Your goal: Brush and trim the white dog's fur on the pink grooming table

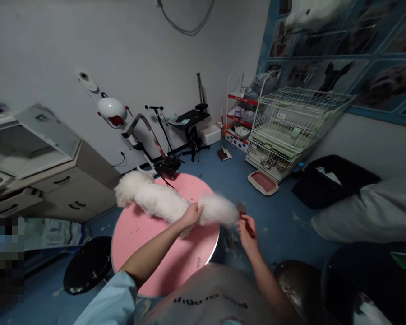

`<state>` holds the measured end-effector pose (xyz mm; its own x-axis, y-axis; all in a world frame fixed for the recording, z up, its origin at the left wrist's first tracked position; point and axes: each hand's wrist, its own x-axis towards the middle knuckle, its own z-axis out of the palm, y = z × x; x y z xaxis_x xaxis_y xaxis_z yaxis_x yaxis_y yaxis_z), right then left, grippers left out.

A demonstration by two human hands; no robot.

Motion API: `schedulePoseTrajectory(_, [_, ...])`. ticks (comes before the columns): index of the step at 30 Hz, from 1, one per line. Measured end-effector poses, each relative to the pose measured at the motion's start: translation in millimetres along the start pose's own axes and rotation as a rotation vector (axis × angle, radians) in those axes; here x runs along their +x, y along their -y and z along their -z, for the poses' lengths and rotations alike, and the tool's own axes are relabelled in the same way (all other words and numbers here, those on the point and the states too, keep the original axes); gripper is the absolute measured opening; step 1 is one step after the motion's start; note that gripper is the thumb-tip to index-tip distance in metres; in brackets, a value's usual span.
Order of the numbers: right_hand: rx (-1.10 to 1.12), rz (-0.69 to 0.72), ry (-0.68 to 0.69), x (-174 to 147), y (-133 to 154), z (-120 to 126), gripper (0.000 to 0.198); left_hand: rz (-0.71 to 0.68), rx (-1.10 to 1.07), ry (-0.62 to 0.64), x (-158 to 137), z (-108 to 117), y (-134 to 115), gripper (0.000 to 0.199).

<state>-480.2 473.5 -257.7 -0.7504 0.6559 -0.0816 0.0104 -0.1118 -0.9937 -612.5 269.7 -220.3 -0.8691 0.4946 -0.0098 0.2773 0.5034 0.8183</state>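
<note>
Wearing a grey apron (219,293) with dark lettering, closest to the camera and below both sets of fingers. Gripping the base of the tail (219,210) of a fluffy white dog (162,201) with the left hand (192,214), curling its fingers nearly closed around the fur. Holding a grooming brush (249,229) by its reddish-brown handle in the right hand (246,239), wrapping those fingers closed around it; holding the brush's head beside the tail's tip, too blurred to tell whether touching. Working over a round pink grooming table (131,248) bearing the dog, with its head and body extending left of the left fingers. Facing, well beyond these fingers, a white-and-red dryer (111,109); beyond the right fingers, a wire pet cage (284,128) and pink litter tray (264,183).
</note>
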Motion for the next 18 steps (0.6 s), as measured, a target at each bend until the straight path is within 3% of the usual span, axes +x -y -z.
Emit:
schedulePoseTrajectory(2, [0.047,0.033,-0.058,-19,7,5,0.033,0.024,-0.044,0.006,3,3,-1,0.029])
schedulePoseTrajectory(5, [0.176,-0.031,0.204,-36,21,-22,0.033,0.029,-0.073,0.092,4,9,0,0.035])
schedulePoseTrajectory(7, [0.237,-0.163,0.361,-23,30,-44,0.039,0.036,-0.064,0.154,3,15,-1,0.039])
schedulePoseTrajectory(8, [0.263,-0.214,0.354,-9,34,-49,0.042,0.041,-0.047,0.173,1,17,-1,0.041])
schedulePoseTrajectory(10, [0.291,-0.216,0.198,26,41,-43,0.045,0.062,-0.01,0.18,-2,20,0,0.042])
schedulePoseTrajectory(12, [0.301,-0.094,-0.061,55,49,-21,0.044,0.098,-0.005,0.163,-5,21,2,0.043])
schedulePoseTrajectory(14, [0.331,0.054,-0.275,61,57,-3,0.041,0.14,-0.026,0.141,-6,22,4,0.043])
schedulePoseTrajectory(15, [0.348,0.085,-0.294,55,59,-1,0.04,0.163,-0.028,0.127,-6,23,5,0.042])
schedulePoseTrajectory(16, [0.361,0.085,-0.24,44,59,-5,0.039,0.182,-0.026,0.114,-6,23,5,0.042])
schedulePoseTrajectory(18, [0.319,-0.035,0.082,16,54,-27,0.038,0.207,-0.044,0.107,-4,25,4,0.041])
